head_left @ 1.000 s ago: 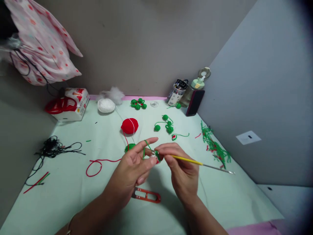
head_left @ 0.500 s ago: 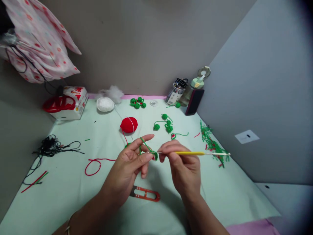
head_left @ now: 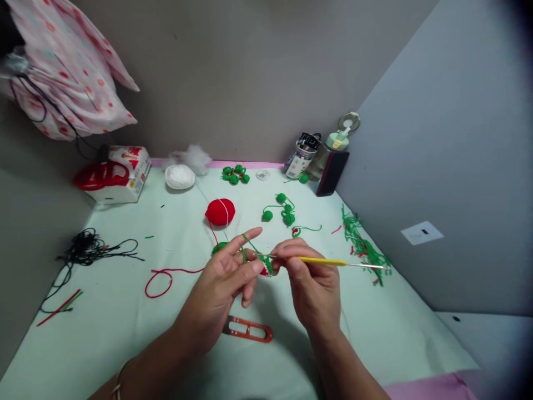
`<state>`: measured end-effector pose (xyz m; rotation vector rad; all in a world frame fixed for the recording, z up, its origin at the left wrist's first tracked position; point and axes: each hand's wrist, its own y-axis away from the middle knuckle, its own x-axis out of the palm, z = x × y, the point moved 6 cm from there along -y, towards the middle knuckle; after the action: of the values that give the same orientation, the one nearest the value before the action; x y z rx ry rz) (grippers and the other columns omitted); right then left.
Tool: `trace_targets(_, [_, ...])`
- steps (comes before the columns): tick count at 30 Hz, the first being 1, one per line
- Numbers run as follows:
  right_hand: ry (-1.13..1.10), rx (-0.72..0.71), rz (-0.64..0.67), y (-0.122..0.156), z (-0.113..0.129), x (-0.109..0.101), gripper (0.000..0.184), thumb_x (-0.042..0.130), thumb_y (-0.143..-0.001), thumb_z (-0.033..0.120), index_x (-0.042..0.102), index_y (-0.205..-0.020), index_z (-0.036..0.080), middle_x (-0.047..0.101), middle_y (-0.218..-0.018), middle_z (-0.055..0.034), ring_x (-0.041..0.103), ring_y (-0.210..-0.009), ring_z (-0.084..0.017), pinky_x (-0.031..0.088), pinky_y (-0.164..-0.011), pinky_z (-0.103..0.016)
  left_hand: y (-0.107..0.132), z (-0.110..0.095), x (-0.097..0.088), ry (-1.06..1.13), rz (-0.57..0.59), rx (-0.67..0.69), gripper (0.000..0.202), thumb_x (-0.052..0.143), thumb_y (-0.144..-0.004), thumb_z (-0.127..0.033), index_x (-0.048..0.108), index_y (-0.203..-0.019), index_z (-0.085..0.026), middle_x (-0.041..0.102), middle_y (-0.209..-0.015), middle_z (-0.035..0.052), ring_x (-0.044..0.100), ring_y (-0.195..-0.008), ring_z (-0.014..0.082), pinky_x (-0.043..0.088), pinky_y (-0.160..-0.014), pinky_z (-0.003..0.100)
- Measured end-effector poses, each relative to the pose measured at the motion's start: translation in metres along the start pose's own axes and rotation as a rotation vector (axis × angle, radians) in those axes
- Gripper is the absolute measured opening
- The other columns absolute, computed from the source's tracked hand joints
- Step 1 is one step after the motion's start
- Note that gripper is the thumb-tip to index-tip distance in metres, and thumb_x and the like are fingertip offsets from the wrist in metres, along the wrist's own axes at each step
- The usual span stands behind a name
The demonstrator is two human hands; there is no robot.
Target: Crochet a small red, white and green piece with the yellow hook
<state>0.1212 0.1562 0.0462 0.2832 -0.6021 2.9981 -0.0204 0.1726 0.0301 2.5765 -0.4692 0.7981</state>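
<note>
My left hand [head_left: 229, 278] pinches a small green, red and white crochet piece [head_left: 266, 267] between thumb and fingers. Green yarn [head_left: 251, 243] runs over its raised forefinger. In my right hand [head_left: 314, 283] is a crochet hook [head_left: 322, 261] with a yellow handle, held level; its thin metal tip reaches left to the piece. Partly behind my left hand lies a green yarn ball [head_left: 219, 248]. A red yarn ball [head_left: 220, 212] rests just beyond, a white strand across it. Orange thread snips [head_left: 250, 330] lie on the cloth below my hands.
Several green crocheted balls [head_left: 288, 216] lie beyond my hands. White yarn [head_left: 180, 177], a tissue box [head_left: 137, 180], a pen cup [head_left: 298, 161], a bottle [head_left: 320, 162] and a phone [head_left: 332, 174] stand at the back. Black cord [head_left: 85, 247] lies left, green yarn scraps [head_left: 362, 241] right.
The crochet piece has turned slightly and shows more red and white below its green edge. The hook's right end has dipped a little.
</note>
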Motion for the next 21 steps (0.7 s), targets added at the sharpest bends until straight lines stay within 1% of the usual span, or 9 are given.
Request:
trace_targets(3, [-0.025,0.006,-0.037,-0.001,0.001,-0.002,0.016,0.065,-0.102,0.026,0.081,-0.102,0.026,0.070,-0.092,-0.0018,0.067,-0.076,-0.012,0.056,-0.069,-0.028,-0.001,0.000,-0.001,0.000,-0.017,0.000,0.055,0.084,-0.086,-0.026,0.067,-0.137,-0.018,0.061,-0.077,-0.0050,0.044,-0.048,0.0017,0.034,-0.047,0.017])
trace_targets(8, [-0.058,0.004,-0.066,-0.002,0.003,-0.003,0.018,0.063,-0.103,0.027,0.079,-0.098,0.022,0.069,-0.089,-0.0017,0.067,-0.075,-0.012,0.057,-0.067,-0.026,-0.001,-0.001,-0.005,-0.007,-0.061,0.024,0.048,0.085,-0.084,-0.025,0.073,-0.130,-0.024,0.059,-0.085,-0.0045,0.045,-0.049,0.0005,0.035,-0.046,0.017])
trace_targets(11, [-0.013,-0.016,-0.068,0.000,0.005,-0.002,0.018,0.061,-0.104,0.025,0.078,-0.099,0.022,0.069,-0.089,-0.0020,0.066,-0.076,-0.013,0.056,-0.069,-0.028,-0.001,0.000,-0.008,-0.058,-0.065,0.052,0.044,0.084,-0.086,-0.026,0.075,-0.128,-0.028,0.059,-0.089,-0.0043,0.048,-0.050,0.0002,0.036,-0.046,0.017])
trace_targets(14, [0.078,-0.077,-0.065,0.003,0.008,-0.002,0.019,0.060,-0.104,0.021,0.078,-0.101,0.023,0.070,-0.089,-0.0027,0.065,-0.079,-0.015,0.055,-0.071,-0.030,0.001,0.001,-0.010,-0.119,-0.062,0.095,0.042,0.082,-0.088,-0.026,0.074,-0.129,-0.032,0.062,-0.092,-0.0042,0.050,-0.051,0.0000,0.039,-0.049,0.017])
trace_targets(16, [0.121,-0.114,-0.046,0.003,0.010,-0.001,0.019,0.060,-0.104,0.019,0.079,-0.103,0.024,0.070,-0.090,-0.0030,0.065,-0.080,-0.015,0.055,-0.070,-0.031,0.002,0.001,-0.009,-0.130,-0.052,0.112,0.043,0.082,-0.089,-0.025,0.073,-0.130,-0.032,0.063,-0.091,-0.0042,0.051,-0.051,0.0003,0.041,-0.050,0.016])
trace_targets(18, [0.149,-0.128,-0.014,0.004,0.011,0.001,0.020,0.061,-0.103,0.019,0.079,-0.104,0.025,0.071,-0.091,-0.0032,0.066,-0.080,-0.016,0.056,-0.070,-0.031,0.001,0.001,-0.007,-0.102,-0.031,0.103,0.045,0.083,-0.088,-0.025,0.072,-0.131,-0.029,0.064,-0.085,-0.0046,0.050,-0.050,0.0010,0.041,-0.050,0.016])
trace_targets(21, [0.223,-0.178,0.021,0.006,0.014,0.004,0.022,0.063,-0.102,0.017,0.080,-0.109,0.027,0.074,-0.095,-0.0042,0.069,-0.087,-0.018,0.059,-0.072,-0.031,-0.002,0.004,-0.004,-0.004,-0.006,0.036,0.048,0.086,-0.085,-0.026,0.072,-0.131,-0.023,0.059,-0.071,-0.0072,0.046,-0.046,0.0020,0.037,-0.046,0.015])
